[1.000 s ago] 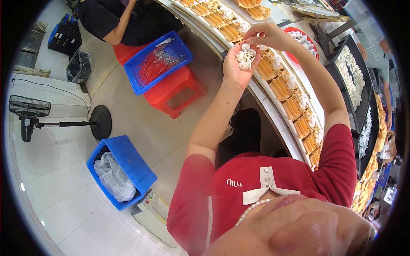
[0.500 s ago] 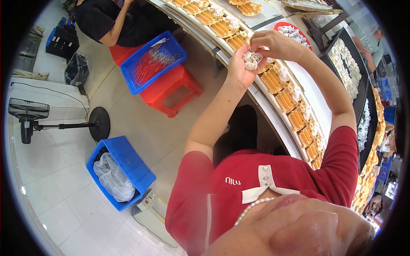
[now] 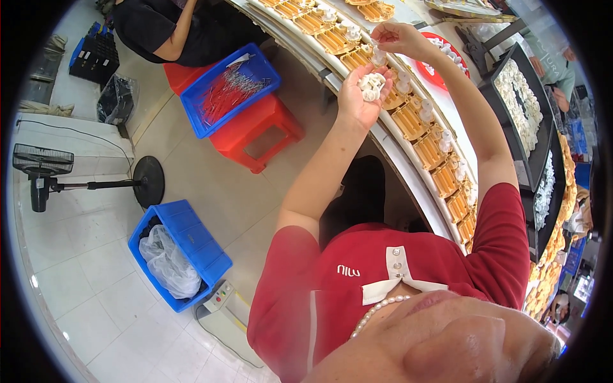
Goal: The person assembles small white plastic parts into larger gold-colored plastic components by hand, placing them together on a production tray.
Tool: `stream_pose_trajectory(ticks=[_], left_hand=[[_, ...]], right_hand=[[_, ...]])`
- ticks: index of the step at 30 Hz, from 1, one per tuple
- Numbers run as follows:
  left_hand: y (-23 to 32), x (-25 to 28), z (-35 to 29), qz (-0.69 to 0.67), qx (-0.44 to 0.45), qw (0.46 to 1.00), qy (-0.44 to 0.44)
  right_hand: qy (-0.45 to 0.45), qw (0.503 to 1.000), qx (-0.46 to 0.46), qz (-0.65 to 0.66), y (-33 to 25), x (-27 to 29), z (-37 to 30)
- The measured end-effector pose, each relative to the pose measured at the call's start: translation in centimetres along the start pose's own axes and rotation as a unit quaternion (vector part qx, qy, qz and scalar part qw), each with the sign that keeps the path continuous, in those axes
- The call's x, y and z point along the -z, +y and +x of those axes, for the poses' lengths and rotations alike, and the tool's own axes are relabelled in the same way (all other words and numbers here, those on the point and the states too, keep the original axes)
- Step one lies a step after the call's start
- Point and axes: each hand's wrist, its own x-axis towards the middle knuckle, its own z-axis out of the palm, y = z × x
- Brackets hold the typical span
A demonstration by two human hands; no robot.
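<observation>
My left hand [image 3: 357, 105] is turned palm up beside the conveyor, cupped under a small pile of white plastic parts [image 3: 370, 88]. Farther up the line, my right hand [image 3: 397, 41] reaches over the belt with its fingers pinched. They close on a small white part [image 3: 378, 56] above one of the orange-tan plastic housings [image 3: 408, 121]. These housings lie in a long row on the curved conveyor, many with a white piece at the right-hand end. How firmly that piece sits is too small to make out.
A red dish [image 3: 434, 75] of white parts stands right of the belt, with a black tray [image 3: 511, 108] of cream-coloured pieces beyond it. On the left are a blue bin [image 3: 268, 80] on a red stool [image 3: 255, 137], a floor fan [image 3: 148, 182] and a seated person [image 3: 150, 29].
My right hand has left the pile in my left palm and moved up and away over the conveyor with a white part. The housings have shifted slightly along the belt.
</observation>
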Motion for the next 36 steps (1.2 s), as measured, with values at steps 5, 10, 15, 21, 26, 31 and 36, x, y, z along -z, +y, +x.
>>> stream_pose_trajectory(ticks=[5,10,15,21,26,31,36], left_hand=[[0.2,0.0,0.0,0.0,0.002,1.0,0.001],[0.3,-0.1,-0.1,0.0,0.002,1.0,0.003],[0.2,-0.3,-0.2,-0.002,-0.001,1.0,0.007],[0.0,-0.1,0.2,-0.048,0.006,0.999,-0.019],[-0.2,-0.4,-0.1,-0.01,-0.013,0.999,-0.036],[-1.7,-0.6,-0.2,0.01,-0.006,0.999,-0.03],[-2.9,-0.3,-1.1,0.028,0.012,0.999,-0.021]], right_hand=[[-0.009,1.0,0.004,-0.014,0.1,-0.2,0.1],[-0.009,0.999,0.017,-0.026,-0.7,-0.1,0.4],[-0.056,0.985,-0.016,-0.165,-1.6,-0.1,1.3],[0.05,0.966,0.137,-0.215,-4.8,-0.1,-1.8],[0.004,0.992,0.082,-0.096,-8.0,-1.0,-6.1],[0.01,0.999,0.017,-0.047,-7.6,-1.2,-8.1],[0.045,0.994,-0.042,-0.088,-8.1,-1.2,-9.8]])
